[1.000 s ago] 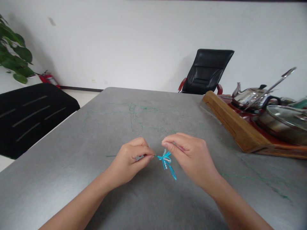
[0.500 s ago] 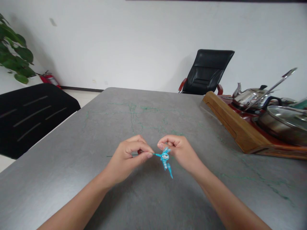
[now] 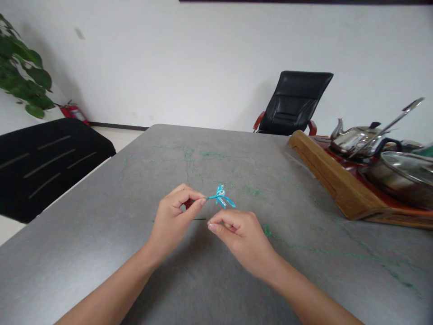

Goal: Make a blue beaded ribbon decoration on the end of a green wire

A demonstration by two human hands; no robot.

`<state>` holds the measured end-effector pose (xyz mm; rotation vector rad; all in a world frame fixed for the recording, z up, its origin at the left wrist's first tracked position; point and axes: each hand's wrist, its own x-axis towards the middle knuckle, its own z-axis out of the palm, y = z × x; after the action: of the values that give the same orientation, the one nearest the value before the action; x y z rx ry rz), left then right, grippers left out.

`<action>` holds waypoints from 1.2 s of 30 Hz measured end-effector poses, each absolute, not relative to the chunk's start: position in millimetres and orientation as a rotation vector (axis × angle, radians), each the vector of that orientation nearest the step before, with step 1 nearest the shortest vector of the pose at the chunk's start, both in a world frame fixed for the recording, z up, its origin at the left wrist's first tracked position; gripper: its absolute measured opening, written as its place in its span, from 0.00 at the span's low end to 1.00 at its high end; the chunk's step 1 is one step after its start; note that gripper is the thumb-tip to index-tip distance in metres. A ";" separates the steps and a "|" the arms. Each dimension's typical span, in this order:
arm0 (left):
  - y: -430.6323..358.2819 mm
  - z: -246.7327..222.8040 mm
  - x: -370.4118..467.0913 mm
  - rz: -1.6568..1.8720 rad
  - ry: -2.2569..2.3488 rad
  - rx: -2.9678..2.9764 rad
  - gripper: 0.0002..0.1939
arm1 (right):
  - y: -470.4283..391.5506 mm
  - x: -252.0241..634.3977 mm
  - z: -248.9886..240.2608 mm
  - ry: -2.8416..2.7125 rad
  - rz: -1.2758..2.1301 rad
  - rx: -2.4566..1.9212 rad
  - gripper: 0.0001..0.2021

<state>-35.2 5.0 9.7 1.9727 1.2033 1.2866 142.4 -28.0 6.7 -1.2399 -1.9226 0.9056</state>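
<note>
Head view: left hand (image 3: 176,211) pinches flower (image 3: 220,195) by its stem end between thumb and index, blue petals and pale beads pointing right, up over table (image 3: 135,262). Right hand (image 3: 241,234) sits just below flower, apart from it, thumb and index tips drawn together, can't tell if gripping anything. Dark wire (image 3: 200,219) between hands, green thread (image 3: 267,230) beside right hand, tray (image 3: 324,180) far right.

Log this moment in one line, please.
Left hand: pinching blue beaded flower | right hand: near dark stick, grip contents unclear | table: green threads
</note>
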 end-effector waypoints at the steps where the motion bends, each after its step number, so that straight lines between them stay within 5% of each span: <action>1: 4.7 9.5 -34.7 1.290 1.208 1.983 0.08 | -31.6 142.1 10.0 -1.980 0.815 -1.228 0.09; 14: -1.3 5.1 -27.9 1.089 1.048 2.321 0.08 | -43.9 159.3 41.7 -2.187 -0.123 -1.274 0.13; 24: -1.8 8.8 -30.7 0.906 0.752 2.172 0.07 | -7.8 176.1 33.3 -1.893 0.527 -1.304 0.06; 36: 2.3 9.5 -34.8 1.144 0.894 1.952 0.06 | 12.5 165.2 -5.0 -1.520 1.282 -1.246 0.09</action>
<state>-34.8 2.3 9.5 1.9523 0.8937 1.1438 165.2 12.5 -5.0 -1.2461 -1.5200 1.2820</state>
